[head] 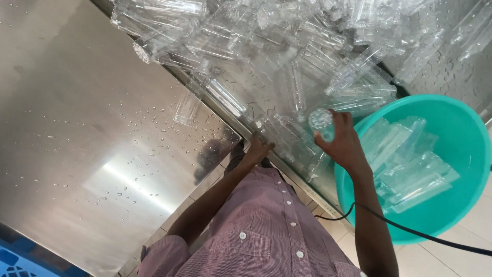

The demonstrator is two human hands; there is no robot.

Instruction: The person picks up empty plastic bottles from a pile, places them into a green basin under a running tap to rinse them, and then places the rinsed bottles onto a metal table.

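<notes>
Head view: the right hand [342, 141] has its fingers curled round a clear plastic bottle [322, 123], lifted just above the heap of clear bottles [287, 61] in the steel sink and beside the teal basin [464, 138]. The left hand [258, 150] rests with fingers bent on the sink edge [233, 119]; whether it grips anything I cannot tell.

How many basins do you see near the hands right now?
1. A round teal plastic basin sits on the floor by the right hand, holding clear plastic bottles. Others may lie outside the frame.
</notes>
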